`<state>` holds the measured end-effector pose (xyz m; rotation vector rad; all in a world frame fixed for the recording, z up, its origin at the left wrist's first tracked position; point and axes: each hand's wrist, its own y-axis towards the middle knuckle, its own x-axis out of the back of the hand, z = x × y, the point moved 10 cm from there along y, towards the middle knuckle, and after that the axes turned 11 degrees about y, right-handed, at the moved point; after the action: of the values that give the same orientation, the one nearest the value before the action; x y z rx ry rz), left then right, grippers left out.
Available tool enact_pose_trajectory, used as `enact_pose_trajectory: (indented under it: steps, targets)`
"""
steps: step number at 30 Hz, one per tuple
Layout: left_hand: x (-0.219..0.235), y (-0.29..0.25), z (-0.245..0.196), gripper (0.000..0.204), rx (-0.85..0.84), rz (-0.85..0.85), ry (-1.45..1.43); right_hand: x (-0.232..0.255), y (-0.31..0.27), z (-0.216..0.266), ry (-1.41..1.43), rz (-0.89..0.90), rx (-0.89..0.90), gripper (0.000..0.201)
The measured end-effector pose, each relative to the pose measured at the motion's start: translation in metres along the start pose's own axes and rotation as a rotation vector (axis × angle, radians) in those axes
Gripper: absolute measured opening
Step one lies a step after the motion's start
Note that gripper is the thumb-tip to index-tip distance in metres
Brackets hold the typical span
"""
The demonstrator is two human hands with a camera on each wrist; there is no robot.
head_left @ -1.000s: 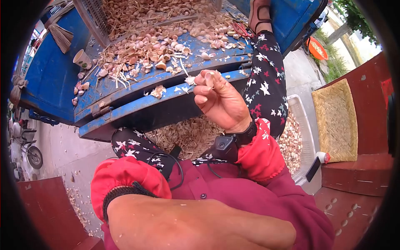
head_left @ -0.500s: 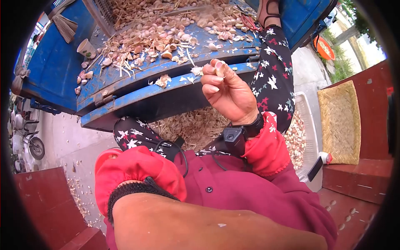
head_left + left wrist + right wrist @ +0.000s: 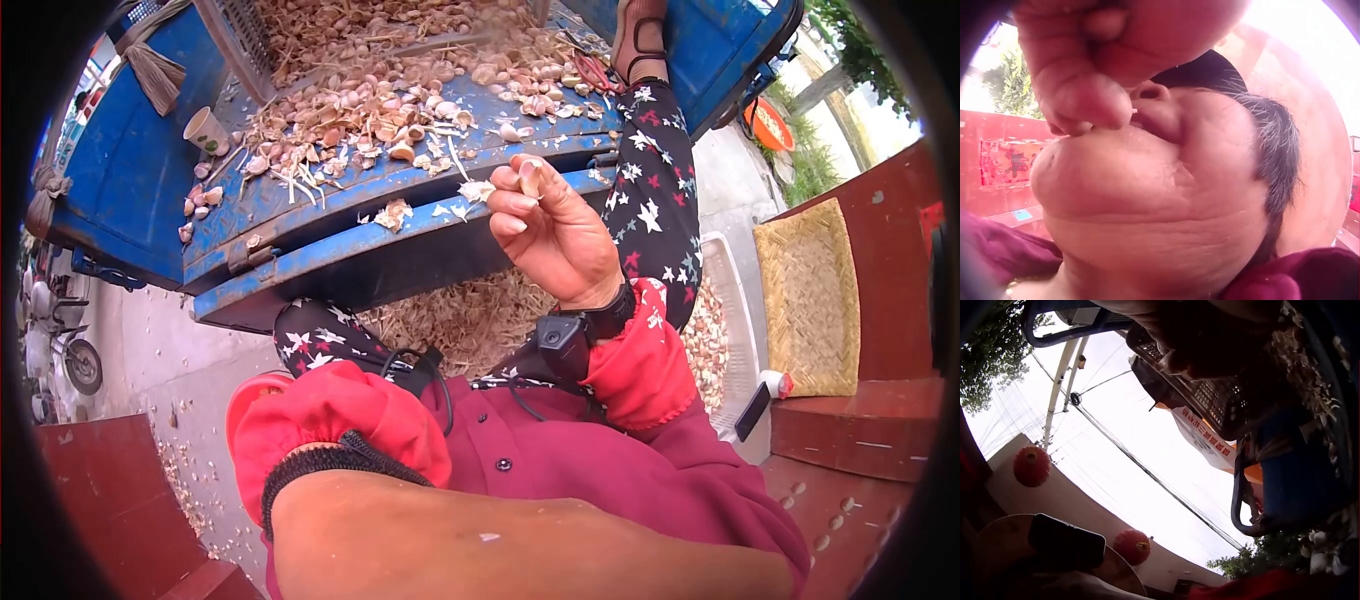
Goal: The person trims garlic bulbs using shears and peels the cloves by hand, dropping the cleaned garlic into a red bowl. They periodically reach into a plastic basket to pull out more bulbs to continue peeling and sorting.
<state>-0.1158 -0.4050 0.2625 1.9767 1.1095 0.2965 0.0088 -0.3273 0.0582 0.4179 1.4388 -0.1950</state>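
Observation:
My right hand [image 3: 560,240] is raised in front of the blue metal ledge, pinching a garlic clove [image 3: 530,180] between thumb and fingers. In the right wrist view that hand [image 3: 1204,334] is a dark shape along the top. My left forearm [image 3: 480,530] crosses the bottom of the head view, its hand outside the frame. The left wrist view shows the left hand [image 3: 1104,59] close up at the person's mouth, fingers bent. A tiny white bit lies by a fingertip; I cannot tell whether the hand grips anything. Garlic cloves [image 3: 375,110] are heaped on the blue truck bed [image 3: 320,205].
A plastic crate [image 3: 235,45] stands at the back of the bed, a paper cup [image 3: 206,131] left of the heap. Dry husks [image 3: 455,325] lie below the ledge. To the right are a white basket [image 3: 738,330] of cloves and a woven mat [image 3: 808,300].
The left hand has risen out of the head view toward the face, leaving only its forearm there. The right hand keeps its pinch on the clove, shifted slightly right in view.

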Motion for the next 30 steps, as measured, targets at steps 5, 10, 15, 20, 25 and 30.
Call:
enact_pose_trajectory:
  steps: [5, 10, 15, 20, 25, 30]
  targets:
    - [0.043, -0.026, 0.009, 0.015, 0.286, -0.190, 0.020, -0.008, 0.001, 0.016, -0.105, -0.043, 0.121, 0.017]
    - [0.176, -0.163, 0.074, 0.025, 0.455, -0.998, -0.159, -0.024, -0.010, 0.032, -0.673, -0.190, 0.390, 0.012]
    - [0.221, -0.232, 0.114, 0.037, 0.217, -1.191, -0.659, -0.041, 0.027, -0.033, -1.929, 0.141, 0.388, 0.013]
    - [0.230, -0.295, 0.057, 0.022, 0.008, -1.414, -0.785, 0.007, 0.105, 0.067, -2.045, -0.181, 0.239, 0.021]
    - [0.224, -0.463, -0.070, 0.021, -0.034, -1.747, -0.107, 0.073, 0.135, 0.252, -2.234, -0.698, 0.263, 0.021]
    - [0.146, -0.652, -0.152, 0.033, 0.611, -2.384, 0.880, 0.082, 0.154, 0.279, -2.475, -0.697, 0.157, 0.025]
